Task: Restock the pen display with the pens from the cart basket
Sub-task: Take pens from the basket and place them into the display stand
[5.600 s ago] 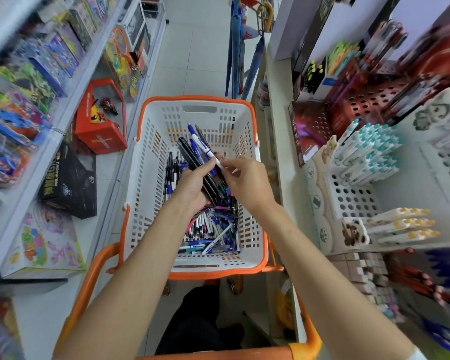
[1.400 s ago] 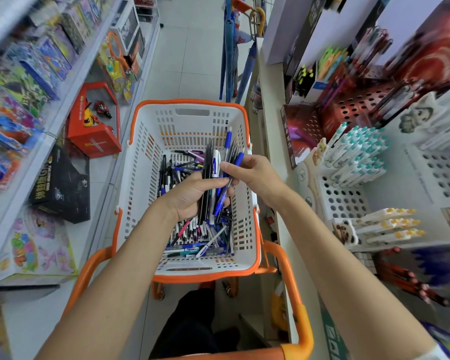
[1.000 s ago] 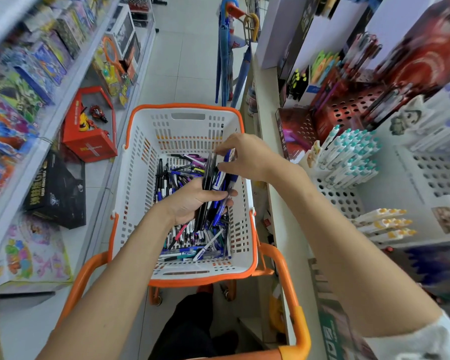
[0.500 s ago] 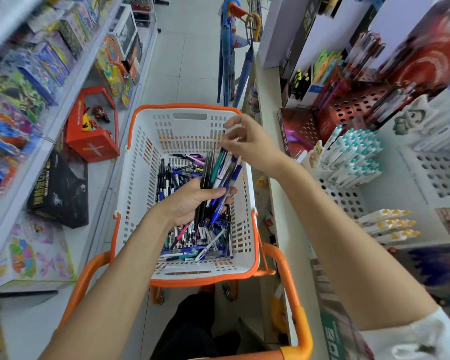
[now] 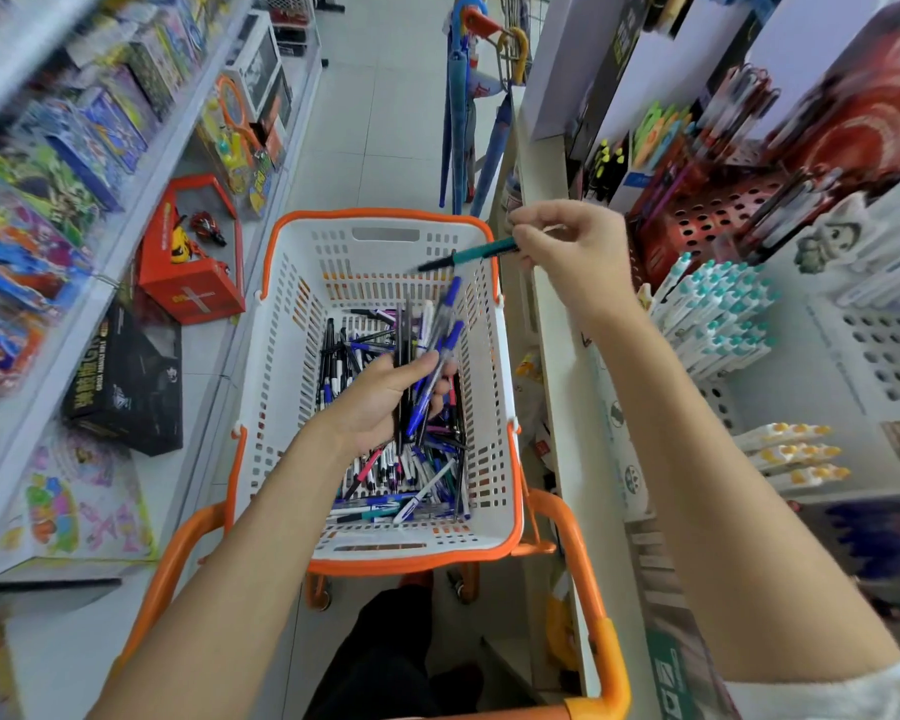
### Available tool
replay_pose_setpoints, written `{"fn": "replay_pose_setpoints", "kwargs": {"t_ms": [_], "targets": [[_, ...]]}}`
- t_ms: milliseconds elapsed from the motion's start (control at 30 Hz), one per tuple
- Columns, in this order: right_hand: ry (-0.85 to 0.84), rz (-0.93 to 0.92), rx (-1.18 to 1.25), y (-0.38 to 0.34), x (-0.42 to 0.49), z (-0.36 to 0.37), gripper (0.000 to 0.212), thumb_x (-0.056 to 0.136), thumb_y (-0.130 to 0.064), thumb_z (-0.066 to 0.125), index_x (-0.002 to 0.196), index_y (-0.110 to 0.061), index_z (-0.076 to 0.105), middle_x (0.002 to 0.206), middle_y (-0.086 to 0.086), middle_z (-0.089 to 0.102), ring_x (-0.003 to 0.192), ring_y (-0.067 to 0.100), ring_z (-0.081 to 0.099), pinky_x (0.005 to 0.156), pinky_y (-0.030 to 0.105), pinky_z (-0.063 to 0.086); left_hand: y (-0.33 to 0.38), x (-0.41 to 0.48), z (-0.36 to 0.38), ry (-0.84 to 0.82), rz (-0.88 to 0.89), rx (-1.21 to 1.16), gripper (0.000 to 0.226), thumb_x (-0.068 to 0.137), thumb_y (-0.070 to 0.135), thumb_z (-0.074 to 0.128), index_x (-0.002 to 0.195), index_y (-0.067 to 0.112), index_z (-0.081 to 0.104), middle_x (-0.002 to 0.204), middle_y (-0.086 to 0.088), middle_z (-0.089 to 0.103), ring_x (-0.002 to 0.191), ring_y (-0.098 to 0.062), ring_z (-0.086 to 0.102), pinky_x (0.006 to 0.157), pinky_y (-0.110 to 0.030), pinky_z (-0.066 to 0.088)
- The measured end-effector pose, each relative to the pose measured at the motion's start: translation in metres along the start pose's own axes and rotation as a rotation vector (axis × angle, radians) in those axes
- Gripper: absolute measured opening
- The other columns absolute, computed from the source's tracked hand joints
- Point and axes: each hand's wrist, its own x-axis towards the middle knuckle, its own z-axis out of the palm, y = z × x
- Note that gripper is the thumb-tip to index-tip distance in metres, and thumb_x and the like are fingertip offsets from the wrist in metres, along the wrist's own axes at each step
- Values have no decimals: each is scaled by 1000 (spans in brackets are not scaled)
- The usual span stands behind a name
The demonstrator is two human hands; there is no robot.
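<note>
Aisle stock, non-display items

- Left shelving (image 5: 92,298) — white, tiered, running the length of the aisle; the stock nearest the camera is blurred.
- Boxed toys (image 5: 100,132): blue and purple packaging, standing in rows on the upper tier.
- Red display box (image 5: 193,283): on the lower tier, with a small yellow figure and a red-and-black one inside.
- Black carton (image 5: 126,376): gold lettering, just beside the red box on its near side.
- Flat activity pack (image 5: 74,506): pastel cartoon print, lying nearest on the same tier.
- Orange-rimmed toy pack (image 5: 235,122): upright, beyond the red box.
- Umbrellas (image 5: 458,122) — blue, furled, hanging by curved handles.
- Floor (image 5: 380,122): pale tiles.
</note>
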Motion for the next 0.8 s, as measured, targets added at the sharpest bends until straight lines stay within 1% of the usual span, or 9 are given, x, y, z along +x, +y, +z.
{"fn": "replay_pose_setpoints", "kwargs": {"t_ms": [133, 233, 333, 433, 500, 533, 600, 700, 800], "targets": [[19, -137, -225, 28, -33, 34, 15, 92, -8, 66, 104, -6, 75, 93, 1, 65, 82, 15, 61, 76, 24, 53, 11, 10, 13, 175, 78, -193, 23, 98, 18, 56, 109, -1, 63, 82, -6, 70, 70, -13, 61, 62, -25, 55], [-23, -199, -314, 51, -59, 56, 22, 93, -6, 65, 113, -4, 72, 96, 3, 59, 84, 12, 57, 80, 23, 51, 16, 15, 18, 251, 85, -216, 75, 78, 28, 77, 138, -3, 44, 105, -14, 71, 90, -19, 68, 88, -41, 57], [-28, -237, -351, 60, -70, 62, 23, 93, -4, 64, 115, -3, 72, 89, 3, 55, 80, 13, 54, 74, 24, 48, 14, 18, 20, 288, 95, -254, 44, 94, 16, 64, 132, -2, 53, 97, -12, 72, 89, -22, 71, 89, -46, 56], [-134, -235, -370, 62, -76, 62, 26, 93, -4, 64, 118, -5, 71, 89, 4, 55, 78, 16, 54, 72, 26, 49, 11, 20, 22, 267, 75, -327, 30, 96, 13, 60, 123, 0, 61, 110, -15, 72, 98, -26, 71, 86, -44, 58], [-119, -182, -292, 62, -79, 62, 26, 95, -10, 63, 119, -8, 71, 95, 3, 58, 79, 6, 55, 74, 21, 50, 10, 22, 23, 245, 91, -364, 19, 97, 11, 59, 111, 0, 64, 105, -16, 71, 97, -27, 71, 86, -45, 58], [-30, -90, -183, 59, -83, 63, 26, 97, -16, 61, 121, -11, 70, 100, 1, 59, 83, 2, 57, 76, 16, 48, 11, 22, 26, 257, 110, -356, 15, 97, 11, 58, 106, 1, 64, 100, -16, 71, 93, -26, 71, 86, -45, 58], [241, 341, 256, 54, -84, 71, 32, 102, -29, 50, 127, -14, 62, 109, -1, 60, 94, -2, 57, 82, 18, 45, 13, 25, 35, 337, 191, -261, 14, 98, 11, 58, 106, 0, 62, 93, -12, 69, 86, -22, 70, 90, -46, 57], [274, 1032, 1029, 54, -75, 84, 51, 104, -46, 32, 137, -12, 49, 126, 13, 59, 117, 26, 55, 103, 41, 43, 8, 25, 57, 402, 314, -22, 18, 97, 11, 59, 113, 5, 59, 101, -10, 70, 96, -21, 69, 97, -47, 53], [307, 1095, 1257, 49, -69, 83, 59, 101, -53, 28, 128, -12, 60, 115, 17, 68, 102, 31, 64, 89, 41, 52, 2, 18, 75, 348, 373, 220, 18, 93, 15, 64, 110, 20, 61, 101, -4, 72, 100, -18, 69, 93, -41, 55]]}}
